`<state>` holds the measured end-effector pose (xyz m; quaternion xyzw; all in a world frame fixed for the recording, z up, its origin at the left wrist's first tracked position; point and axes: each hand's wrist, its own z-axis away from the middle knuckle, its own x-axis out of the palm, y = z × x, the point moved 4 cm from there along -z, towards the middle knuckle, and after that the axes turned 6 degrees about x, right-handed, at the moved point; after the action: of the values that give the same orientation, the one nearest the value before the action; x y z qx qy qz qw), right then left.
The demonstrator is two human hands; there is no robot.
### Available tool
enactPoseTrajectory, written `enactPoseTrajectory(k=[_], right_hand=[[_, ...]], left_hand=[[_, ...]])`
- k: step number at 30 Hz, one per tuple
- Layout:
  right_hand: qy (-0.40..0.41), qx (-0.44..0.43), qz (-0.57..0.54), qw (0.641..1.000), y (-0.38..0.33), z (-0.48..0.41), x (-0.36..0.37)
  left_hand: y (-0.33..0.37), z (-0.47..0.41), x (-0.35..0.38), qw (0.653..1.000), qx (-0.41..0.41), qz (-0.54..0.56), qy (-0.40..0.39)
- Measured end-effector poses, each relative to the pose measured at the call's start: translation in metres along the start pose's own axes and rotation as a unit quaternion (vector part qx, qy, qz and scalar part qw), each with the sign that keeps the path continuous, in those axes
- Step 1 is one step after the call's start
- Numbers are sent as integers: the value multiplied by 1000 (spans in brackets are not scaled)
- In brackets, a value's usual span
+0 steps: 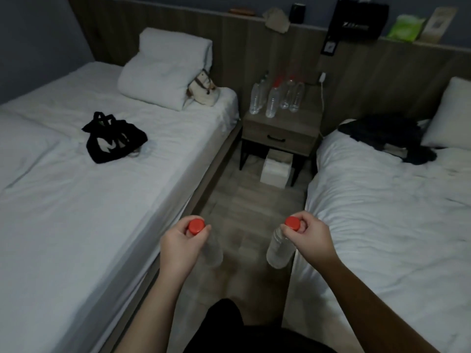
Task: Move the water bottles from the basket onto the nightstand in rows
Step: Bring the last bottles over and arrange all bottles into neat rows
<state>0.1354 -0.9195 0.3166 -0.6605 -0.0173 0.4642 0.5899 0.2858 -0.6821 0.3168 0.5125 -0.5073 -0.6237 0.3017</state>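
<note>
White sheets cover the left bed (76, 174), where a black bag (114, 138) lies at about 10 o'clock from the person, well clear of the aisle. Just right of that bed's edge, the left hand (181, 245) pinches the neck of the left bottle (212, 250) right under its red cap (196, 226), fingers curled round it so the clear body hangs straight down over the floor (244, 207). That top grip probably suits setting a bottle down upright among its neighbours.

At 12 o'clock, at the end of the aisle and well apart from both hands, stands the bench (277, 136), the bedside one with a drawer. On it a cluster of bottles (272, 100) already stands upright in what look like two rough rows, packed toward the left and middle; its right side seems the free place. A white box (276, 171) sits on the floor beneath.

At 1 o'clock from the person, the right hand (308, 235) pinches the right bottle (279, 248) the same way, by the neck, and it hangs slightly tilted. Beyond it is the right bed (382, 225). No basket is in view. Carrying looks like the step in hand.
</note>
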Motion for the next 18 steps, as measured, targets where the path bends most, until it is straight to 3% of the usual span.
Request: enactPoseTrajectory(k=[11,18], right_hand=[[36,27,62,997,-5,-127,15],[80,75,9,994,-35,-227,37]], left_hand=[[-1,-152,70,993,44,-41,-104],[12,-281,110,980,43,-77,-177]])
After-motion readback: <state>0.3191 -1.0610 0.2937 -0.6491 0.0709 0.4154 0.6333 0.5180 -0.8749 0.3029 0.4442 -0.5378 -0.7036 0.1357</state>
